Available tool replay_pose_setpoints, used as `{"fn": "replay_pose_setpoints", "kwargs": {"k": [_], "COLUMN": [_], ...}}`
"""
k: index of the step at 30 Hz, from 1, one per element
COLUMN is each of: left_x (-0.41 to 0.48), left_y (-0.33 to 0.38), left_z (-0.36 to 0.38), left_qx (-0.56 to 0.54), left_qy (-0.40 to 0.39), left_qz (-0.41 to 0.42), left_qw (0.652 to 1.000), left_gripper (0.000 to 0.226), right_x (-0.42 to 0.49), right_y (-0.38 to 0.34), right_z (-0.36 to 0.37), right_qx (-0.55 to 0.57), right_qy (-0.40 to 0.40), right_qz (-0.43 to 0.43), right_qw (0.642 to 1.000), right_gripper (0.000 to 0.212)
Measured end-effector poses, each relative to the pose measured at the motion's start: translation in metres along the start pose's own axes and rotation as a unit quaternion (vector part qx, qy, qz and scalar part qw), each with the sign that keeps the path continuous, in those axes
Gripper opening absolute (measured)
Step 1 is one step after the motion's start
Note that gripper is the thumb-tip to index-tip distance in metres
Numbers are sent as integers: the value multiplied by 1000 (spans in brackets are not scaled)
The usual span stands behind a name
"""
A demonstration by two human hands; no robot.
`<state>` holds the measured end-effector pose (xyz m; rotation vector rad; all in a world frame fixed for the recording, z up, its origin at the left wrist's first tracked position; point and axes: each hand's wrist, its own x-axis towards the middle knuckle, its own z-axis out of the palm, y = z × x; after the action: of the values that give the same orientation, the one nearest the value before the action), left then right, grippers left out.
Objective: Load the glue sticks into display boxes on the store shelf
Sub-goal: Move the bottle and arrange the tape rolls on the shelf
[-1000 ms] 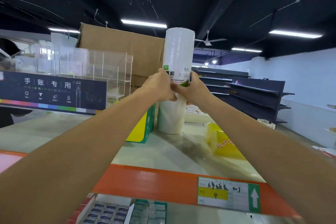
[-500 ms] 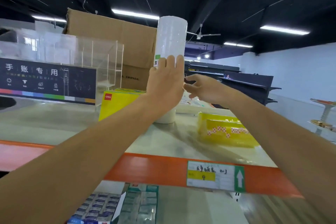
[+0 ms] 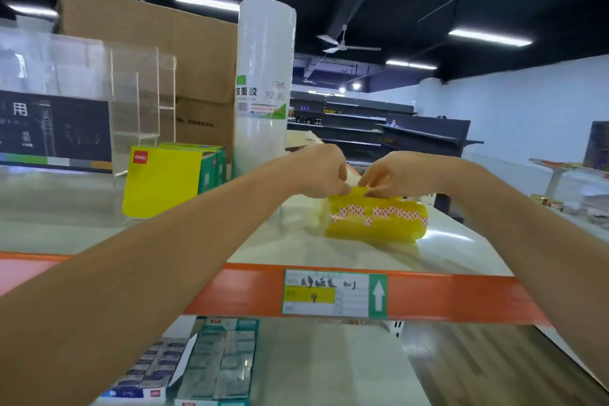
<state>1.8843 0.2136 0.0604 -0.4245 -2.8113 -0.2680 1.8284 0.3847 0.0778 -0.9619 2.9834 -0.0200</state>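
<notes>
A yellow shrink-wrapped pack of glue sticks (image 3: 375,219) with a red-and-white pattern lies on its side on the top shelf (image 3: 296,250). My left hand (image 3: 324,175) and my right hand (image 3: 387,176) both pinch the plastic wrap along the pack's top edge, fingers curled. A yellow display box (image 3: 164,181) with a red logo stands to the left on the same shelf, its flap up.
A tall white wrapped roll pack (image 3: 263,86) stands behind my left hand. A clear acrylic organiser (image 3: 141,95) and a big cardboard carton (image 3: 148,43) fill the back left. The orange shelf rail (image 3: 445,297) carries a label. Boxed goods (image 3: 217,362) lie on the shelf below.
Both hands let go of the tall white roll pack, which now stands on the shelf, and dropped to the right onto the yellow glue stick pack, pinching its wrap.
</notes>
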Motion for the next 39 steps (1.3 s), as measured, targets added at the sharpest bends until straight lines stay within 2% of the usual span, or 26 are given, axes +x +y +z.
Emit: {"fn": "replay_pose_setpoints", "kwargs": {"k": [4,9,13,16,19,22,25,28,32,36,39], "left_x": [1,7,12,18,23,24,22,23,20,14,11], "left_y": [-8,-16,-21,-27,-32,-35,-37,-39,-40,-38,-37], "left_z": [-1,2,6,11,17,17,14,16,12,3,0], "left_qx": [-4,20,51,62,25,-13,-54,-57,-77,-91,-112], "left_qy": [-17,-37,-39,-32,-23,-35,-40,-40,-50,-15,-12], "left_qz": [1,4,-10,-15,-22,-36,-60,-67,-120,-160,-176], "left_qw": [1000,999,998,997,999,999,996,995,988,983,978], "left_gripper": [28,33,39,40,38,38,32,26,24,8,10], "right_x": [12,22,29,31,37,43,46,52,68,76,76], "right_y": [15,18,13,8,4,2,1,-6,-24,-41,-48], "right_z": [-3,-6,-3,-6,-7,-5,-5,-5,-4,-3,-1], "right_qx": [-3,75,122,165,162,280,332,334,298,178,125], "right_qy": [-52,-92,-35,69,163,178,139,117,172,223,237], "right_qz": [15,38,13,-3,-13,-12,-11,-1,-22,-45,-69], "right_qw": [999,992,992,984,973,943,933,935,939,957,961], "right_gripper": [40,46,44,44,49,53,56,60,54,53,53]}}
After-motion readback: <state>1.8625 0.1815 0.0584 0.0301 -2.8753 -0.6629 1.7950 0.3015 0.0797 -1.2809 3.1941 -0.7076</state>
